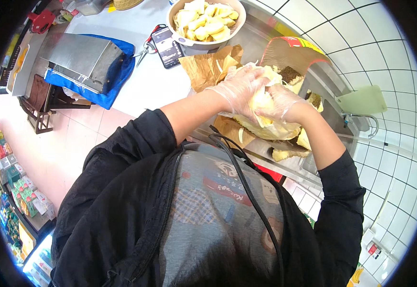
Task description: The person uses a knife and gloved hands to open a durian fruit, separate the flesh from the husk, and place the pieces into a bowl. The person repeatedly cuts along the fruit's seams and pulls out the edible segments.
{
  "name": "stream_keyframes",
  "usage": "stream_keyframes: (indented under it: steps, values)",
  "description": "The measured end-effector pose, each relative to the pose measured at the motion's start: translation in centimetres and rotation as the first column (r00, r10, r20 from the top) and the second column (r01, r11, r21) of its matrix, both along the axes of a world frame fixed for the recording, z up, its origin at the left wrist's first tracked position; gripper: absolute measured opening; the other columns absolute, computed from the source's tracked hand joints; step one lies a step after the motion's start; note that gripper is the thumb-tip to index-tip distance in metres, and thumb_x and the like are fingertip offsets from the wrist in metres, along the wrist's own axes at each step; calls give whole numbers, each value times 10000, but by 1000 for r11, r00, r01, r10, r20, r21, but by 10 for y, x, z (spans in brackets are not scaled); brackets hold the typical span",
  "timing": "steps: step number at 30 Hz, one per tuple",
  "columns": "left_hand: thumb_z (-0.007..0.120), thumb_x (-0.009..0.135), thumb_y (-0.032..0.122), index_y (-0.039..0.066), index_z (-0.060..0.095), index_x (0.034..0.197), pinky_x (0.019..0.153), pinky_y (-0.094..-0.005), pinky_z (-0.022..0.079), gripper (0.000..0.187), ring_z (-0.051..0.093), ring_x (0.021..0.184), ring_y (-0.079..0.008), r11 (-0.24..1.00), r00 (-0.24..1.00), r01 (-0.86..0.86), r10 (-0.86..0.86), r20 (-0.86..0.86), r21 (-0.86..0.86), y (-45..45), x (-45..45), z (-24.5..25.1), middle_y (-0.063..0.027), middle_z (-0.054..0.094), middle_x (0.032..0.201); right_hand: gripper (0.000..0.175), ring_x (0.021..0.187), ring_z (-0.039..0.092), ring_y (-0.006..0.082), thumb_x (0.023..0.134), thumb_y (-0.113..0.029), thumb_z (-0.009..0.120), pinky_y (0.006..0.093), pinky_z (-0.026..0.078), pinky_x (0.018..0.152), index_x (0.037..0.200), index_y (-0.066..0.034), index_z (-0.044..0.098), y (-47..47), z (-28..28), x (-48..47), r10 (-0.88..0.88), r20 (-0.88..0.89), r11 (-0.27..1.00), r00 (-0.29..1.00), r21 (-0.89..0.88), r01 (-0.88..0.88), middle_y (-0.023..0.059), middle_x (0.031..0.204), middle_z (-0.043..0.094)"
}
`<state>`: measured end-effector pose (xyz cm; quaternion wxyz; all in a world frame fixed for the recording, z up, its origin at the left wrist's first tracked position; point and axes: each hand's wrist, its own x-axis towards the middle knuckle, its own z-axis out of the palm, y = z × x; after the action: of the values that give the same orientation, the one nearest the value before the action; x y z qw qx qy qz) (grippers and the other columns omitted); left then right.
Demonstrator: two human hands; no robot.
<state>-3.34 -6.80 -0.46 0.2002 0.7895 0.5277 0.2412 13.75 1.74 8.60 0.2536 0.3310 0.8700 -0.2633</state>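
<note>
Both hands wear clear plastic gloves and press into a chunk of pale yellow jackfruit (262, 100) over a steel sink counter. My left hand (242, 88) grips its left side, with fingers bent over the top. On its right side, my right hand (285, 102) holds the flesh, its fingertips partly sunk out of sight. Underneath the hands lies a larger jackfruit piece (273, 131). Rind pieces (291, 155) lie nearer my body and on the right. Brown paper (208, 70) spreads beside my left hand. Beyond the hands, a round bowl (190, 43) holds many peeled yellow jackfruit pods (208, 23).
A smartphone (167, 48) and red-handled scissors (144, 50) lie left of the bowl. Printed cardboard (291, 48) stands behind the fruit. A metal appliance (83, 57) rests on blue cloth (124, 61). At right are a faucet (364, 116) and a pale green board (362, 98). A black cable (242, 172) hangs before my chest.
</note>
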Motion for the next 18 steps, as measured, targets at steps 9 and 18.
stream_keyframes:
  steps: [9, 18]
  values:
    - [965, 538, 610, 174, 443, 1551, 1176, -741, 255, 1220, 246, 1550, -474, 994, 1000, -26, 28, 11, -110, 0, 4, -8, -169, 346, 1650, 659, 1098, 685, 419, 727, -495, 791, 454, 547, 960, 1188, -31, 707, -26, 2, -9, -175, -2, 979, 985, 104, 174, 248, 1178, 720]
    - [956, 542, 614, 175, 482, 1530, 1176, -734, 248, 1181, 256, 1551, -461, 998, 1000, -7, 8, 18, -66, 1, 3, -11, -150, 375, 1644, 564, 1146, 650, 431, 795, -377, 722, 467, 524, 988, 1237, -30, 678, -25, -27, 9, -265, -148, 952, 953, 118, 283, 249, 1228, 691]
